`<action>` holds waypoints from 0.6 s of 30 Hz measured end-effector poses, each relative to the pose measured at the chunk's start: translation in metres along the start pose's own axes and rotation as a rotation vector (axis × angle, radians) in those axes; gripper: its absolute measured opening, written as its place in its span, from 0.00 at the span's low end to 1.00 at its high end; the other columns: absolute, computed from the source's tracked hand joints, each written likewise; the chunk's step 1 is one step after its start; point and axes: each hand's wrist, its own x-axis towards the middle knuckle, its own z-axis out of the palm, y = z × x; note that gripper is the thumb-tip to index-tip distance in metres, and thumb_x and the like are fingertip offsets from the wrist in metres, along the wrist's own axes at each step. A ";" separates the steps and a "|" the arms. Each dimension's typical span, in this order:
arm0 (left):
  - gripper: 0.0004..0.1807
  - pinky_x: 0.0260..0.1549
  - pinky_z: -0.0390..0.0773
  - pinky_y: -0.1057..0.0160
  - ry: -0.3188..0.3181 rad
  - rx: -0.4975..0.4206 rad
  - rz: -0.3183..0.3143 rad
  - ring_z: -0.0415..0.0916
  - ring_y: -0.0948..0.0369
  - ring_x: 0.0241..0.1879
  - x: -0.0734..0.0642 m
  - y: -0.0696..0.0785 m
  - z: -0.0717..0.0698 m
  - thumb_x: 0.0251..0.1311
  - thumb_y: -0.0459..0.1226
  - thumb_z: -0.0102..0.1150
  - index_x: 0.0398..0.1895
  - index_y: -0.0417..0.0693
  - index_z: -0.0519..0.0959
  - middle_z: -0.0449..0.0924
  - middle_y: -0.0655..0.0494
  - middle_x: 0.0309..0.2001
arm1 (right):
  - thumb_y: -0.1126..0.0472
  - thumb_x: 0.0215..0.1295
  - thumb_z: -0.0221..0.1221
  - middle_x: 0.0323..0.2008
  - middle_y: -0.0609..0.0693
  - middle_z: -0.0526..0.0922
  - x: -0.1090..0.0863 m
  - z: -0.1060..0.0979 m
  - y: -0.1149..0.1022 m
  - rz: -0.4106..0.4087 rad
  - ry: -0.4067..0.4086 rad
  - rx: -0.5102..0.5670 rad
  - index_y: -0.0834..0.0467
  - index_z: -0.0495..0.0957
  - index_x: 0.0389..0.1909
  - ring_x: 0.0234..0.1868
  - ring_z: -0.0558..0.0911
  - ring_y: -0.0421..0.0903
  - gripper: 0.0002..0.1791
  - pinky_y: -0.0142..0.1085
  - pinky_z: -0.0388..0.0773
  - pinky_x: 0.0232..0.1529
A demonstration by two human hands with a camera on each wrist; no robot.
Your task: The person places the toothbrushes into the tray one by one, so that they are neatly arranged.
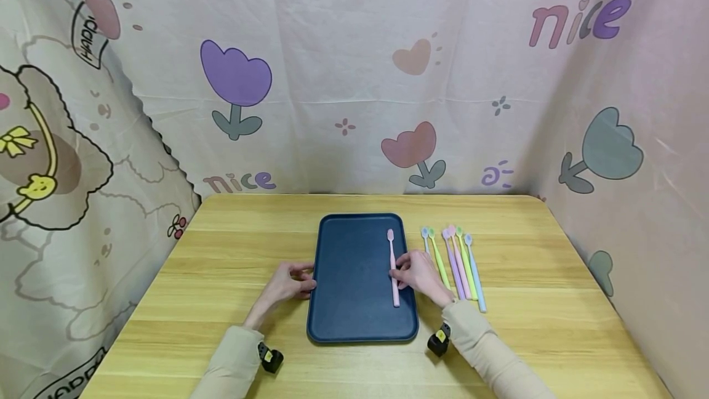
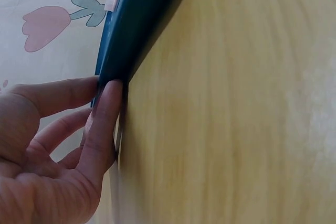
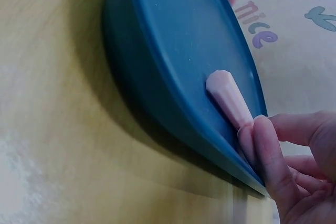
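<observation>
A dark blue rectangular tray (image 1: 349, 276) lies on the wooden table. At its left edge, my left hand (image 1: 285, 282) grips the rim between thumb and fingers, seen close up in the left wrist view. My right hand (image 1: 421, 273) reaches over the tray's right rim and pinches a pink toothbrush (image 1: 396, 296) by the handle. That toothbrush lies lengthwise along the right side of the tray, its head toward the back. In the right wrist view, the thick end of its handle (image 3: 229, 96) points out from the fingertips over the tray.
Right of the tray, several toothbrushes lie side by side on the table (image 1: 532, 276), among them a purple one (image 1: 455, 266) and a blue one (image 1: 476, 276). My right hand and sleeve partly cover some of them. A printed curtain (image 1: 332, 79) hangs behind the table.
</observation>
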 end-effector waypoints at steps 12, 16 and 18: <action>0.31 0.30 0.89 0.64 -0.002 0.003 0.000 0.82 0.65 0.27 0.000 0.000 0.001 0.59 0.24 0.63 0.66 0.22 0.68 0.82 0.47 0.34 | 0.68 0.59 0.69 0.22 0.55 0.87 0.000 0.001 0.001 0.008 0.010 -0.010 0.70 0.84 0.38 0.16 0.84 0.45 0.09 0.34 0.84 0.19; 0.31 0.30 0.88 0.65 0.000 0.002 -0.003 0.82 0.66 0.27 0.000 0.000 0.001 0.59 0.24 0.63 0.66 0.22 0.68 0.82 0.48 0.33 | 0.68 0.61 0.67 0.21 0.57 0.86 -0.001 -0.002 0.005 -0.033 0.023 0.030 0.71 0.83 0.40 0.14 0.82 0.42 0.10 0.34 0.83 0.18; 0.31 0.30 0.89 0.64 -0.004 0.006 0.001 0.82 0.66 0.27 -0.001 0.000 0.000 0.59 0.24 0.64 0.66 0.22 0.68 0.81 0.48 0.33 | 0.67 0.62 0.67 0.20 0.58 0.85 -0.004 -0.006 0.010 -0.048 0.046 0.074 0.71 0.83 0.41 0.13 0.80 0.41 0.11 0.33 0.81 0.16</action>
